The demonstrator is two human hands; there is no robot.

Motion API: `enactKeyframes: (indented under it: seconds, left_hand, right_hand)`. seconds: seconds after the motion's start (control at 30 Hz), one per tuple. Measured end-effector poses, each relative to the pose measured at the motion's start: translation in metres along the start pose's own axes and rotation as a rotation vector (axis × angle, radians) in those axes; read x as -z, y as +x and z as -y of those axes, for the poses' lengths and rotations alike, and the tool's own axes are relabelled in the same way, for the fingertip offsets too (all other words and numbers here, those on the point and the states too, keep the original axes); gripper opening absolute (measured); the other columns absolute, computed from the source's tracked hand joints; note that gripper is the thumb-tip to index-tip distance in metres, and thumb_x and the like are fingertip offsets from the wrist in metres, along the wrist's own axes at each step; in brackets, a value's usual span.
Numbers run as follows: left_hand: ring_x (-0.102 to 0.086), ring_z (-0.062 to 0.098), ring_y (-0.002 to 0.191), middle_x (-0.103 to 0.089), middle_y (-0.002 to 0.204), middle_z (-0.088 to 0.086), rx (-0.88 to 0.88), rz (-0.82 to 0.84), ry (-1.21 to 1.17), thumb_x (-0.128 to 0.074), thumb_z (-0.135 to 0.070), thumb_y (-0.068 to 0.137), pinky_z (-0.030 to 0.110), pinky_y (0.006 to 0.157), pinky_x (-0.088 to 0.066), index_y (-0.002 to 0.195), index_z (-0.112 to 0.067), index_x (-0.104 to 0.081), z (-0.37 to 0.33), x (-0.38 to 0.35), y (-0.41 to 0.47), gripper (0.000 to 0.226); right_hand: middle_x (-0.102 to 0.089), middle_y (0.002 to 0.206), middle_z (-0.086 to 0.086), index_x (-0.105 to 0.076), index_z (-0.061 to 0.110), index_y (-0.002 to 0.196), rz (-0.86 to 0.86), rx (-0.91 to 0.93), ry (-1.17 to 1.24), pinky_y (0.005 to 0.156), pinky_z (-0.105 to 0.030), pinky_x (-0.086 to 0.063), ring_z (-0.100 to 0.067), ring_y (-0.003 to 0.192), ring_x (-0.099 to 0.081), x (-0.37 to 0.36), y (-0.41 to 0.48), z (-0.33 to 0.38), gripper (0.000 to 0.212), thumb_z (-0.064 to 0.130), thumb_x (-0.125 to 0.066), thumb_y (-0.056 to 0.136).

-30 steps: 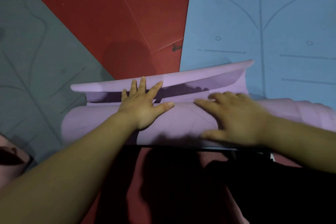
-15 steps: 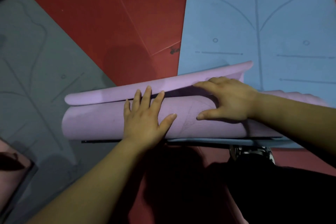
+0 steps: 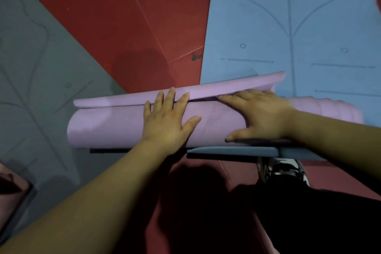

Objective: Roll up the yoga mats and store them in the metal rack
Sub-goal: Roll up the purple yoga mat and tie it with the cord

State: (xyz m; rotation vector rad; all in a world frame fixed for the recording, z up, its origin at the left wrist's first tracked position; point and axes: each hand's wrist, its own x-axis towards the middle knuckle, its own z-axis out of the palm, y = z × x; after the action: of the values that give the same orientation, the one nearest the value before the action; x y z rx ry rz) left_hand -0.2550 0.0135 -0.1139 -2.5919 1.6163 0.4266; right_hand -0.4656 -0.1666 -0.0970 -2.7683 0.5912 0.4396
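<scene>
A purple yoga mat (image 3: pixel 107 126) lies rolled into a thick cylinder across the middle of the view, with its last flap (image 3: pixel 206 89) still loose along the far side. My left hand (image 3: pixel 167 118) presses flat on top of the roll, fingers spread and reaching the flap's edge. My right hand (image 3: pixel 261 115) lies palm-down on the roll to the right, fingertips pointing left at the seam under the flap. Neither hand grips the mat. The metal rack is not in view.
A blue mat (image 3: pixel 299 27) lies flat at the upper right, and a grey mat (image 3: pixel 41 68) lies flat at the left, both on a red floor (image 3: pixel 144 16). A patterned shoe (image 3: pixel 284 171) shows below the roll. Part of a pink object (image 3: pixel 10 198) shows at the lower left.
The purple roll has turned away from me and grown thicker, leaving less flap. Both hands moved forward over it, fingers now at the flap's seam.
</scene>
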Motion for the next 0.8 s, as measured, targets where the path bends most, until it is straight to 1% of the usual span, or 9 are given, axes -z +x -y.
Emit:
enactKeyframes:
  seconds: [0.07, 0.13, 0.2, 0.27, 0.33, 0.4, 0.5, 0.7, 0.8]
  left_hand:
    - [-0.005, 0.03, 0.155, -0.009, 0.17, 0.002, -0.071, -0.04, 0.026, -0.018, -0.081, 0.085, 0.06, 0.122, -0.003, 0.16, -0.037, -0.015, -0.003, -0.011, -0.014, 0.087]
    - [0.001, 0.029, 0.156, -0.005, 0.17, 0.001, -0.092, -0.036, 0.026, -0.024, -0.082, 0.085, 0.059, 0.122, 0.003, 0.16, -0.037, -0.011, -0.003, -0.018, -0.022, 0.089]
    - [0.003, 0.029, 0.155, -0.002, 0.17, 0.001, -0.089, -0.017, 0.027, -0.025, -0.084, 0.084, 0.058, 0.122, 0.005, 0.16, -0.038, -0.008, -0.002, -0.017, -0.017, 0.09]
    - [0.004, 0.029, 0.155, 0.0, 0.17, 0.001, -0.089, 0.004, 0.041, -0.022, -0.086, 0.081, 0.058, 0.122, 0.005, 0.16, -0.039, -0.006, -0.002, -0.011, -0.008, 0.093]
    - [0.004, 0.03, 0.156, 0.003, 0.171, 0.0, -0.09, 0.046, 0.047, -0.023, -0.088, 0.08, 0.058, 0.122, 0.004, 0.16, -0.04, -0.005, -0.003, -0.004, 0.003, 0.095]
    - [0.005, 0.03, 0.156, 0.005, 0.171, 0.0, -0.093, 0.092, 0.049, -0.031, -0.089, 0.081, 0.058, 0.123, 0.003, 0.16, -0.04, -0.004, -0.004, 0.001, 0.011, 0.096]
    - [0.007, 0.031, 0.156, 0.007, 0.17, 0.001, -0.092, 0.123, 0.048, -0.039, -0.086, 0.081, 0.058, 0.123, 0.003, 0.16, -0.039, -0.001, -0.006, 0.008, 0.018, 0.099]
    - [0.017, 0.036, 0.154, 0.018, 0.169, 0.005, -0.101, 0.044, 0.088, -0.038, -0.085, 0.083, 0.062, 0.121, 0.008, 0.159, -0.037, 0.012, -0.008, -0.007, -0.001, 0.104]
    - [0.019, 0.036, 0.153, 0.02, 0.168, 0.005, -0.104, 0.046, 0.085, -0.041, -0.086, 0.082, 0.062, 0.12, 0.01, 0.158, -0.038, 0.014, -0.006, -0.011, -0.001, 0.106]
  right_hand:
    - [-0.042, 0.151, 0.0, -0.014, 0.04, 0.158, 0.019, -0.011, 0.065, 0.109, -0.046, -0.041, -0.025, 0.135, -0.044, 0.004, 0.011, -0.008, 0.116, 0.098, -0.041, 0.062]
    - [-0.045, 0.146, -0.001, -0.019, 0.04, 0.158, 0.005, -0.009, 0.071, 0.106, -0.045, -0.043, -0.026, 0.131, -0.047, 0.005, 0.015, -0.012, 0.113, 0.097, -0.042, 0.063]
    - [-0.051, 0.139, -0.002, -0.031, 0.036, 0.155, -0.086, 0.011, 0.051, 0.102, -0.045, -0.045, -0.027, 0.125, -0.051, -0.001, 0.01, -0.012, 0.103, 0.092, -0.044, 0.07]
    - [-0.053, 0.136, -0.003, -0.039, 0.033, 0.151, -0.205, 0.014, 0.035, 0.1, -0.046, -0.045, -0.031, 0.122, -0.052, -0.015, -0.003, -0.008, 0.091, 0.085, -0.046, 0.077]
    - [-0.049, 0.142, -0.007, -0.038, 0.032, 0.151, -0.261, -0.007, -0.046, 0.102, -0.048, -0.041, -0.033, 0.126, -0.049, -0.029, -0.015, -0.005, 0.09, 0.084, -0.048, 0.077]
    - [-0.045, 0.146, -0.01, -0.035, 0.031, 0.153, -0.262, -0.029, -0.111, 0.103, -0.05, -0.038, -0.034, 0.13, -0.045, -0.036, -0.018, -0.005, 0.098, 0.086, -0.051, 0.073]
    - [-0.044, 0.146, -0.009, -0.031, 0.033, 0.153, -0.237, -0.05, -0.111, 0.103, -0.05, -0.038, -0.034, 0.13, -0.044, -0.033, -0.013, -0.007, 0.103, 0.087, -0.053, 0.069]
    - [-0.042, 0.146, -0.004, -0.024, 0.039, 0.156, -0.165, -0.064, -0.09, 0.106, -0.049, -0.037, -0.03, 0.13, -0.044, -0.016, -0.001, -0.016, 0.105, 0.093, -0.044, 0.068]
    - [-0.041, 0.147, -0.008, -0.028, 0.037, 0.154, -0.214, -0.049, -0.097, 0.105, -0.05, -0.038, -0.033, 0.129, -0.044, -0.019, -0.003, -0.016, 0.101, 0.089, -0.049, 0.07]
